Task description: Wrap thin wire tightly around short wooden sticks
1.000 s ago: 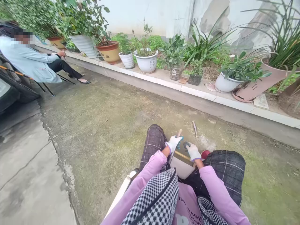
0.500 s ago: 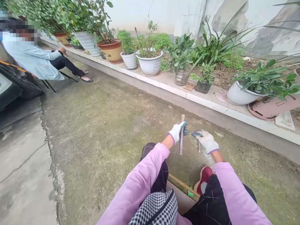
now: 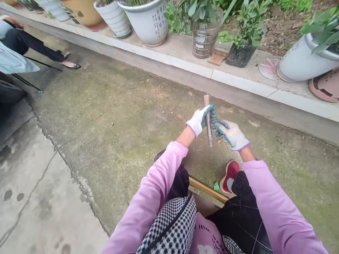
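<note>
My left hand (image 3: 200, 119), in a white glove with a green palm, is closed around a short brown stick (image 3: 208, 120) held nearly upright in front of me. My right hand (image 3: 231, 134), gloved the same way, is right beside it, its curled fingers touching the stick's lower part. Whether the right hand grips the stick or only touches it is unclear. Both pink sleeves reach forward over my knees. Below my hands a red shoe (image 3: 230, 175) rests on the ground, next to a wooden-edged board (image 3: 206, 189) between my legs.
A raised concrete ledge (image 3: 238, 83) runs across the far side with several plant pots, among them a white pot (image 3: 149, 21) and a metal pot (image 3: 204, 38). A seated person's legs (image 3: 31, 47) are at the far left. Mossy ground lies around me.
My hands have lifted the stick from my lap out in front of me. The view has tilted down. My right hand has closed in against the stick.
</note>
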Demonstrator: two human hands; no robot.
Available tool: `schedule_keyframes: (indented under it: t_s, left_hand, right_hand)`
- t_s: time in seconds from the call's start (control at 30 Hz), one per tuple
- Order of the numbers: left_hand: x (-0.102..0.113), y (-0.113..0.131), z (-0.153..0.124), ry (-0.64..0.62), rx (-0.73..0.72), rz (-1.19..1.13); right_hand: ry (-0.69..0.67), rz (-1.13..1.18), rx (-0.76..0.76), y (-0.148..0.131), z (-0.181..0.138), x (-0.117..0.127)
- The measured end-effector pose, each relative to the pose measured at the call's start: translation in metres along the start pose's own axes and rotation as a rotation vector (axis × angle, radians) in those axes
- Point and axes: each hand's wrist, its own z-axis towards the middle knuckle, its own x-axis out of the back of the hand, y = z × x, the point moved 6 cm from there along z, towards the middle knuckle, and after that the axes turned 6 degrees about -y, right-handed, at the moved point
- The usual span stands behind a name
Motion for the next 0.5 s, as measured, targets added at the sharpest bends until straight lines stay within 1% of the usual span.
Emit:
schedule_keyframes:
  t_s: [0.1,0.23,0.37,0.5]
  left_hand:
    - [-0.001,-0.001,-0.008,-0.015,-0.003,-0.026]
    - [-0.007,0.001,-0.016,-0.041,0.032,-0.028]
    - [-0.014,0.001,-0.017,-0.089,0.091,0.007]
    - [-0.012,-0.011,-0.012,-0.100,0.114,0.132]
  right_hand:
    - [-0.068,-0.009,-0.044,0.000,-0.003,-0.013]
    - [-0.104,-0.027,-0.105,0.007,-0.006,-0.023]
    - [-0.090,0.066,-0.102,0.002,-0.009,-0.017]
    - [-0.066,0.162,-0.108,-0.005,-0.010,-0.005]
